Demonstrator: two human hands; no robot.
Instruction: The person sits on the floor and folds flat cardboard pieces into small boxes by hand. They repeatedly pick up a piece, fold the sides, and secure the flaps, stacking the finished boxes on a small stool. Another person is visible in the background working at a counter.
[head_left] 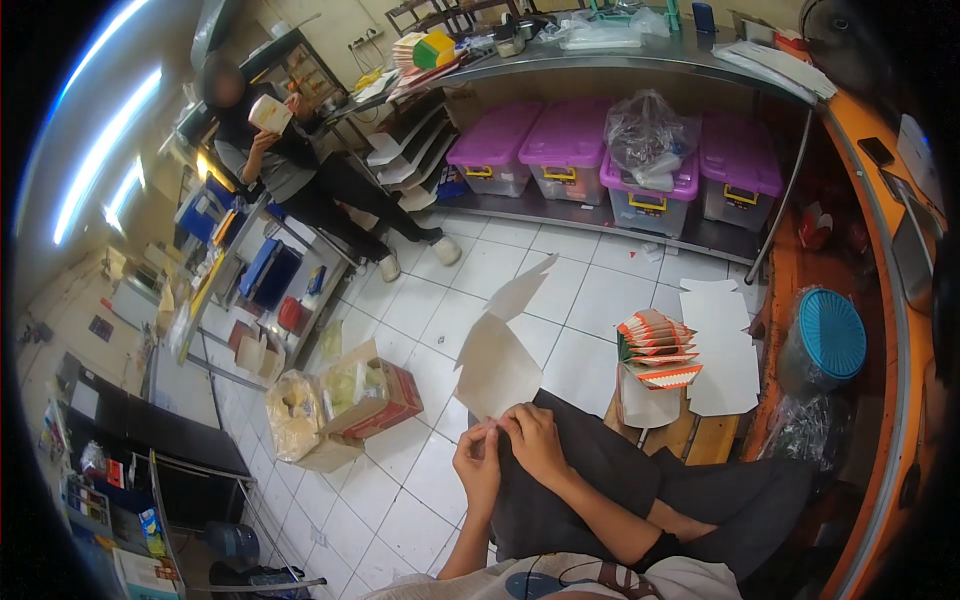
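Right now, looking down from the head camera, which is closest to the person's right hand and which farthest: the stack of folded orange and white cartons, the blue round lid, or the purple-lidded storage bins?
1. Stack of folded cartons: nearest the right hand, just to its right on the wooden stool.
2. Blue round lid: farther right, by the orange counter.
3. Purple-lidded bins: farthest, across the tiled floor under the metal shelf.

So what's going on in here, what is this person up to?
A seated person holds a flat white cardboard blank over their lap, the left hand and right hand both pinching its lower edge. Beside them, a wooden stool carries a stack of folded orange-and-white boxes and more white sheets. Across the tiled floor, another person sits holding a similar piece.
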